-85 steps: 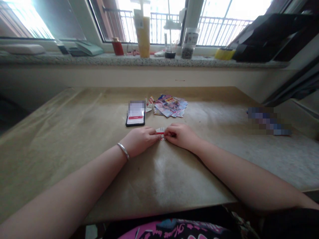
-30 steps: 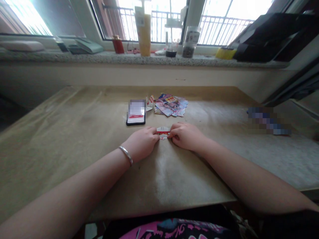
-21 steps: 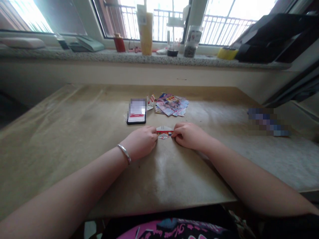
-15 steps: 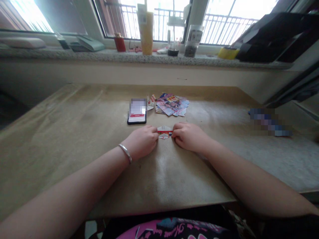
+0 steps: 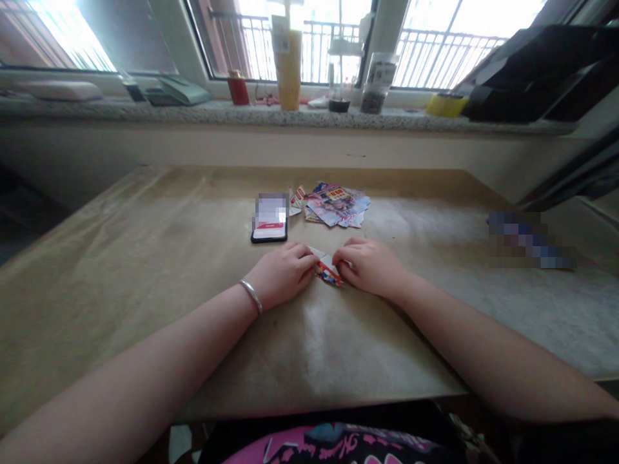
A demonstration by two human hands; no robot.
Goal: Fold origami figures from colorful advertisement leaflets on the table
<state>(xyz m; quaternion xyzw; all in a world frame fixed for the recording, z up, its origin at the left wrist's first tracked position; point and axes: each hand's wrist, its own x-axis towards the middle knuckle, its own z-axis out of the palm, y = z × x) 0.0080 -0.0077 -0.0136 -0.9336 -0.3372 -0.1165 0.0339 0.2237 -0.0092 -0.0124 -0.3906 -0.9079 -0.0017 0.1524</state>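
Observation:
A small folded piece of printed paper (image 5: 327, 269), white with red and blue, lies on the tan table (image 5: 145, 270) between my two hands. My left hand (image 5: 283, 274), with a silver bracelet at the wrist, pinches its left end with curled fingers. My right hand (image 5: 370, 265) pinches its right end, fingers also curled. Both hands rest on the tabletop. Part of the paper is hidden under my fingertips.
A phone (image 5: 269, 219) lies just beyond my hands, with a pile of colourful paper pieces (image 5: 337, 204) to its right. Bottles and jars (image 5: 289, 61) stand on the stone windowsill (image 5: 193, 115). A blurred object (image 5: 529, 238) lies at the right.
The folded paper has turned: it lay level between my hands and now slants down to the right, showing a colourful edge. My hands stayed close on either side of it.

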